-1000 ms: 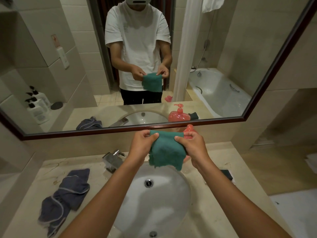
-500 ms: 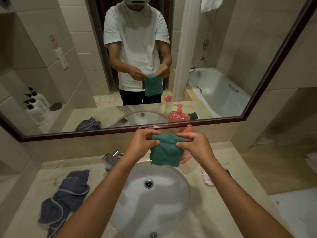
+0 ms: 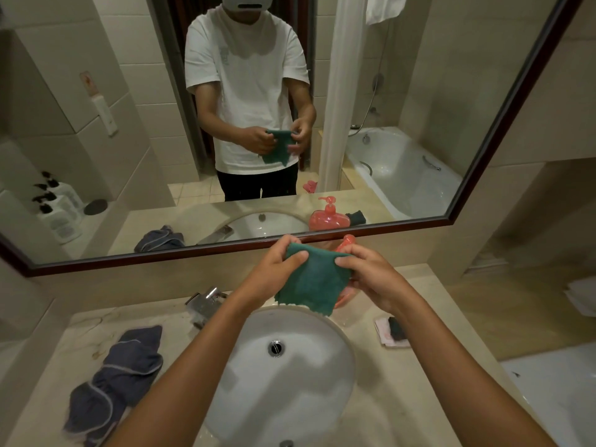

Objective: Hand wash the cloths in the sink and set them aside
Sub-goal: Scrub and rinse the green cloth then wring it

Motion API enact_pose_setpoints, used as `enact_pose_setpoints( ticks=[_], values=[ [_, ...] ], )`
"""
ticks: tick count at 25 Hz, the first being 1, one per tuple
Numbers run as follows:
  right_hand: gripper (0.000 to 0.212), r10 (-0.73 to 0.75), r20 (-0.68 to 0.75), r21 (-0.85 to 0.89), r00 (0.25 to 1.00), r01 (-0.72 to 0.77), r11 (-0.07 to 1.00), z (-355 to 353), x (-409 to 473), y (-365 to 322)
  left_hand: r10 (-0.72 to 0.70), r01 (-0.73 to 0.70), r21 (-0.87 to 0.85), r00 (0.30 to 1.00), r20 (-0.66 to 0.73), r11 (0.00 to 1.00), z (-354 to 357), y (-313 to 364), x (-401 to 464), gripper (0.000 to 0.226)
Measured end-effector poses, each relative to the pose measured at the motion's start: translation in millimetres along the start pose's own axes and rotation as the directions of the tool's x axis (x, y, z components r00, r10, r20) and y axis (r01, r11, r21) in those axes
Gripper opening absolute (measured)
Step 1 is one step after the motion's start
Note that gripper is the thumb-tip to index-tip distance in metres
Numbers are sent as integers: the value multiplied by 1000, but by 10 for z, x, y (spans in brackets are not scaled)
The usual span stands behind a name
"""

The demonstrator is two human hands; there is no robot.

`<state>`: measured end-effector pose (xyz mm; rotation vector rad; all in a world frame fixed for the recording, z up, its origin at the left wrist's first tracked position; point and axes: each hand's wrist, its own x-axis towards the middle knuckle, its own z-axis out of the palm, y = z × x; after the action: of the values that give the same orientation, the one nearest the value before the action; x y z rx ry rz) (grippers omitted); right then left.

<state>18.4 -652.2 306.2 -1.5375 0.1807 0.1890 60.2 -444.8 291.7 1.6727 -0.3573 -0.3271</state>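
A small teal cloth (image 3: 309, 282) hangs above the back rim of the white oval sink (image 3: 309, 391). My left hand (image 3: 274, 269) pinches its upper left corner and my right hand (image 3: 367, 274) pinches its upper right corner, with the cloth spread between them. A crumpled dark grey-blue cloth (image 3: 116, 379) lies on the beige counter left of the sink. The sink bowl holds no cloth, and its drain (image 3: 276, 347) is visible.
A chrome faucet (image 3: 203, 304) stands at the sink's back left. A pink soap dispenser (image 3: 345, 295) sits behind the teal cloth, mostly hidden. A pink pad with a dark piece (image 3: 392, 330) lies on the counter to the right. A large mirror (image 3: 451, 91) fills the wall.
The hands have shifted their grip along the teal cloth's top edge, and the cloth now hangs flatter and wider between them. The dark cloth on the counter has not moved.
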Motion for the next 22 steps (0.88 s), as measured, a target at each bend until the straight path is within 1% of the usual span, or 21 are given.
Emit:
enact_pose_setpoints(
  ticks=[1, 2, 3, 4, 5, 6, 7, 9, 10, 12, 13, 15, 17, 19, 20, 21, 22],
  values=[
    [6, 46, 49, 159, 998, -53, 986, 19, 6, 32, 0, -5, -77, 998, -61, 997, 88, 17, 0, 10],
    [10, 66, 76, 255, 995, -84, 963, 43, 21, 74, -33, 15, -173, 994, -103, 985, 171, 25, 2, 8],
    [14, 74, 73, 294, 995, -92, 951, 65, 46, 118, -101, 71, -283, 991, -92, 956, 236, 17, 4, 17],
    [17, 78, 51, 314, 996, -90, 945, 90, 67, 153, -188, 166, -384, 982, -18, 908, 286, -13, -4, 32],
    [19, 79, 16, 328, 997, -80, 941, 107, 87, 167, -262, 271, -443, 962, 83, 855, 310, -44, -33, 44],
    [21, 86, -25, 352, 996, -71, 933, 112, 97, 169, -312, 351, -469, 936, 161, 810, 312, -75, -68, 49],
    [21, 97, -61, 392, 993, -66, 918, 108, 97, 166, -337, 391, -491, 920, 200, 778, 306, -103, -99, 51],
    [27, 123, -82, 453, 989, -73, 888, 72, 80, 201, -333, 383, -535, 923, 192, 753, 311, -146, -104, 44],
    [35, 142, -49, 455, 989, -104, 885, 64, 49, 234, -326, 353, -555, 933, 151, 753, 326, -144, -92, 38],
    [51, 201, 83, 416, 976, -217, 883, 95, -47, 309, -311, 281, -548, 950, 39, 788, 350, -135, -57, 26],
    [54, 227, 146, 397, 963, -267, 878, 120, -94, 341, -292, 245, -514, 956, -10, 822, 352, -126, -43, 22],
    [55, 248, 224, 422, 943, -323, 847, 142, -145, 383, -235, 192, -441, 971, -44, 877, 343, -111, -28, 17],
    [49, 254, 283, 475, 925, -366, 800, 128, -171, 377, -190, 165, -423, 982, -18, 891, 334, -123, -29, 16],
    [44, 246, 291, 509, 925, -367, 778, 82, -180, 367, -161, 159, -419, 986, 29, 894, 324, -125, -45, 19],
    [44, 225, 271, 520, 936, -339, 784, 52, -174, 372, -147, 154, -400, 988, 48, 904, 321, -129, -47, 20],
    [43, 203, 233, 511, 951, -297, 807, 18, -167, 380, -137, 149, -367, 989, 59, 918, 325, -130, -42, 21],
    [39, 181, 179, 461, 967, -245, 853, -16, -159, 382, -129, 141, -332, 990, 57, 932, 329, -130, -33, 21]
  ],
)
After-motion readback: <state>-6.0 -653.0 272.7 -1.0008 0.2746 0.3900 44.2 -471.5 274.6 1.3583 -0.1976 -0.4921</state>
